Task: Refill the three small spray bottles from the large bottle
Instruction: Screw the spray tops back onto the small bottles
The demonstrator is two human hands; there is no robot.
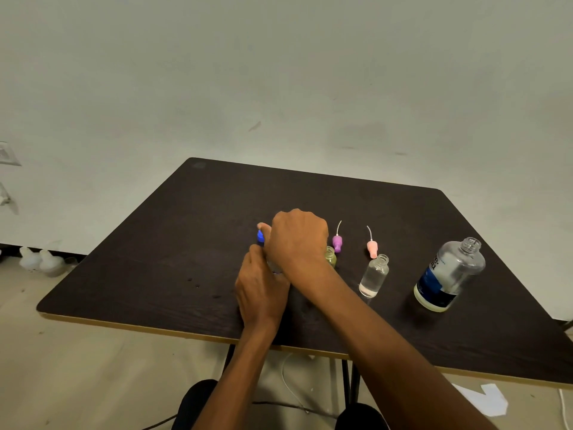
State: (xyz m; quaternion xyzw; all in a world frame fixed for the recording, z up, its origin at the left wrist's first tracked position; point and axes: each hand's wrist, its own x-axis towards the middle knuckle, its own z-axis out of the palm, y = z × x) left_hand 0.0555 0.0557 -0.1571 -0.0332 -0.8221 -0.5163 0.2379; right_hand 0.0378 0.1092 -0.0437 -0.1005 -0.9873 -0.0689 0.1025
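My left hand (262, 290) is wrapped around a small clear bottle (274, 267), mostly hidden, near the middle of the dark table (155, 243). Above it, my right hand (297, 240) is closed on a blue spray cap (260, 236) at the bottle's top. A small yellowish bottle (330, 256) stands uncapped just right of my right hand, with a purple spray cap (337, 242) behind it. Further right stands a small clear bottle (373, 276), uncapped, with a pink spray cap (372, 247) behind. The large bottle (449, 273) stands open at the right, holding liquid.
A few dark drops (197, 285) lie on the table left of my hands. White containers (40, 261) sit on the floor at the left. Cables and a paper scrap (483, 398) lie on the floor under the table's front edge.
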